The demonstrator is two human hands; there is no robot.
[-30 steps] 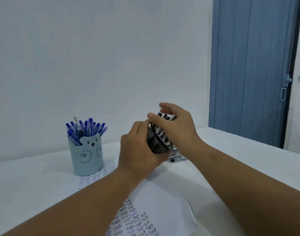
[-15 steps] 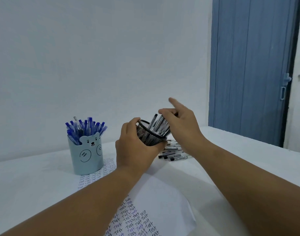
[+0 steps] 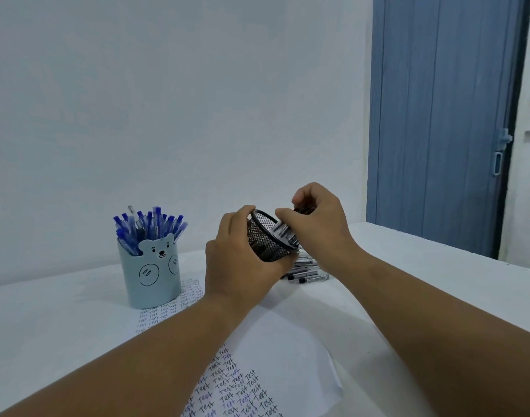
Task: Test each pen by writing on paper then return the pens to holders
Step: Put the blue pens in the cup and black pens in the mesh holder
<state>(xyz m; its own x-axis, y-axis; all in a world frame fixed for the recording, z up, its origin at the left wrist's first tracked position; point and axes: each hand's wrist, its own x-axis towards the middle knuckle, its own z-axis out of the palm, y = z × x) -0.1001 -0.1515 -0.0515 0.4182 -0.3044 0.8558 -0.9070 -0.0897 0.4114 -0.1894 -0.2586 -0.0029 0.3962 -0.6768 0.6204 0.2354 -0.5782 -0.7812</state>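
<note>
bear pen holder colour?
Light blue bear pen holder, black line-drawn face; head view.

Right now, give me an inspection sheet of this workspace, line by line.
Surface: white table, with paper covered in "Test" writing.
Job's things: black mesh holder tilted, lifted off the table, with pens in it; blue bear holder upright, full of blue pens; loose pens piled on the table behind the hands.
Clutter: nothing seen.
Hands: left hand grips the mesh holder; right hand curls over the pens at its mouth.
Cables: nothing seen.
Surroundings: white wall; blue door at right.
</note>
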